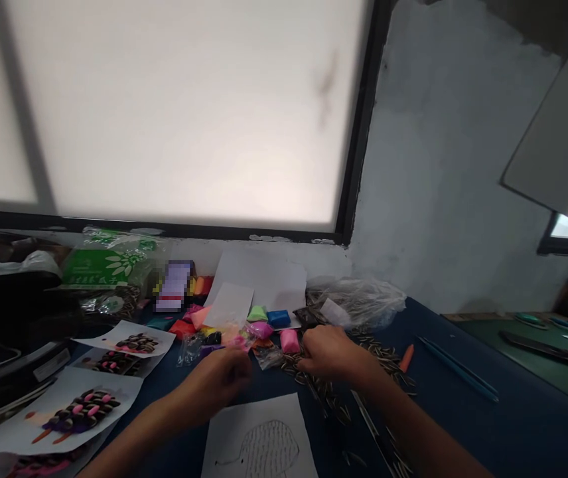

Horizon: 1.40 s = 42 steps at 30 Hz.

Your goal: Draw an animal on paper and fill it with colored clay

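Observation:
My left hand (227, 373) hovers above the blue table, fingers curled in; whether anything is inside is hidden. Just beyond it lie small coloured clay packets, among them a purple one (260, 330). My right hand (331, 355) is bent down over a spread of striped sunflower seeds (331, 401), its fingers closed and their tips hidden. A pink clay packet (289, 341) lies just left of that hand. Below and between both hands is a white sheet with a hedgehog drawing (264, 438).
At left are overlapping cards with seed-and-clay hedgehogs (79, 411). Behind them stand a green seed bag (109, 259) and a phone (174, 285). Right of the seeds lie an orange clay stick (407, 358) and blue tweezers (458, 368). A clear plastic bag (368, 302) rests by the wall.

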### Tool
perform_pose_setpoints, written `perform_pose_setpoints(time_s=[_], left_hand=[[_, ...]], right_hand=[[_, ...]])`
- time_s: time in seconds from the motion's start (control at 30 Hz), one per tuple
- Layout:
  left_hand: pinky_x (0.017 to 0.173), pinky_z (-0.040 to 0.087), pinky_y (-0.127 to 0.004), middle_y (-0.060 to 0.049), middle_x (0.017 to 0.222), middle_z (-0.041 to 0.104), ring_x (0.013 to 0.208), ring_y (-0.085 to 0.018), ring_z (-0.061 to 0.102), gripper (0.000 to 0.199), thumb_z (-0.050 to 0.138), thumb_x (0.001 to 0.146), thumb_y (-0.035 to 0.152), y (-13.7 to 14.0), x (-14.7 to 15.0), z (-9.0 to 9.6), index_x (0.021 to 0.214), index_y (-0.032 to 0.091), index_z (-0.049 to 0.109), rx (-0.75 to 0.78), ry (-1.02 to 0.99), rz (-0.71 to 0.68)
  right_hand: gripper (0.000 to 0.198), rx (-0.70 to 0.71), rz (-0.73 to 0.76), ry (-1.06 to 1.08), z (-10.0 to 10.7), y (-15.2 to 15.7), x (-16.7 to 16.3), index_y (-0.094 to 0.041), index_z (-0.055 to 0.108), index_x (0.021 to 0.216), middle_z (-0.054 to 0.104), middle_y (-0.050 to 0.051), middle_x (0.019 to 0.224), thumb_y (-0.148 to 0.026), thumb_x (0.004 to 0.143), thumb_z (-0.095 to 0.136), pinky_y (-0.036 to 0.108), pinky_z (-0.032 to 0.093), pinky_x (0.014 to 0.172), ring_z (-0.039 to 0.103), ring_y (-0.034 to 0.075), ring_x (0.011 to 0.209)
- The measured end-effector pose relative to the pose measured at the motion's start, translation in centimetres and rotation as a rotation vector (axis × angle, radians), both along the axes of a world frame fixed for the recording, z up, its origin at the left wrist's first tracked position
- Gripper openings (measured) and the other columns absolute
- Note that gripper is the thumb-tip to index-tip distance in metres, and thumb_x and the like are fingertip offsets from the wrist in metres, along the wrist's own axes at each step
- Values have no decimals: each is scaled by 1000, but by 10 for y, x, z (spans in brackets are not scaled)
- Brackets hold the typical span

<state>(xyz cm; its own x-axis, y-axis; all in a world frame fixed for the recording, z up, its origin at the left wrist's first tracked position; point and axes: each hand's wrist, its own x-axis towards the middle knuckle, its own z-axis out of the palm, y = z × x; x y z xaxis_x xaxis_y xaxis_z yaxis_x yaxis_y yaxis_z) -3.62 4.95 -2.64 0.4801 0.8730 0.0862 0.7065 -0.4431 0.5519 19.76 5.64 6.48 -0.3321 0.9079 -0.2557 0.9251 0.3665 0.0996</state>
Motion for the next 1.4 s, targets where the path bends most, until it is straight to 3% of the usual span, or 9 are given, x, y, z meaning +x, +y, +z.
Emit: perform_pose_setpoints(time_s=[0.13,0.3,0.43,0.6,0.67,0.77,1.0,1.23,1.4], left_hand=[[118,29,-55,-6,157,47,147,-34,37,57,59,88,16,-3,12,-14,143,30,58,155,7,-65],[114,32,-67,-11,146,60,142,-41,43,46,58,92,22,-4,10,-29,137,26,66,237,47,-101],[112,41,-56,-7,130,72,134,-33,55,45,49,91,13,5,6,-31,127,28,71,355,-6,-99],[112,41,-51,-12,135,66,133,-30,54,43,40,96,14,23,-20,-30,124,23,72,472,-106,65],[106,48,-50,-12,132,68,125,-31,61,37,55,91,20,28,-33,-30,124,23,71,450,-108,111],[106,48,-52,-11,132,69,125,-35,60,53,71,73,20,30,-42,-34,126,24,71,396,-83,134],[114,37,-56,-10,136,68,134,-36,53,57,65,75,18,31,-35,-45,132,25,68,358,-108,184],[122,14,-60,-10,150,56,148,-37,32,63,60,74,19,24,-27,-41,137,23,62,354,-340,207],[115,36,-50,-11,146,58,139,-32,48,66,64,81,35,14,-2,-26,145,24,53,177,-595,128]], right_hand=[[33,-42,13,1,-12,-2,-8,-19,61,130,64,9,130,-33,100,66,46,58,89,67,26,108],[33,-25,-17,4,-20,-3,-13,-19,62,130,64,10,130,-33,100,66,45,58,89,67,26,108],[32,56,-9,37,-25,-1,-15,-19,62,129,64,10,131,-33,100,66,45,58,89,67,25,108],[22,177,117,180,-37,-3,-25,-18,67,121,70,8,117,-28,102,61,41,56,92,69,24,105],[24,208,179,239,-43,-4,-30,-19,71,119,71,8,115,-28,97,65,35,53,94,68,24,108],[28,231,230,277,-51,-2,-35,-15,75,114,71,13,115,-30,90,71,34,51,93,66,28,110],[25,249,272,316,-67,5,-38,-10,79,95,75,17,99,-5,92,54,34,47,85,68,28,97],[21,287,175,593,-51,7,-26,-14,74,95,73,13,99,-16,99,54,30,45,77,69,25,91],[19,115,103,911,-41,11,-22,-15,65,84,74,6,82,-12,96,51,24,48,66,70,19,76]])
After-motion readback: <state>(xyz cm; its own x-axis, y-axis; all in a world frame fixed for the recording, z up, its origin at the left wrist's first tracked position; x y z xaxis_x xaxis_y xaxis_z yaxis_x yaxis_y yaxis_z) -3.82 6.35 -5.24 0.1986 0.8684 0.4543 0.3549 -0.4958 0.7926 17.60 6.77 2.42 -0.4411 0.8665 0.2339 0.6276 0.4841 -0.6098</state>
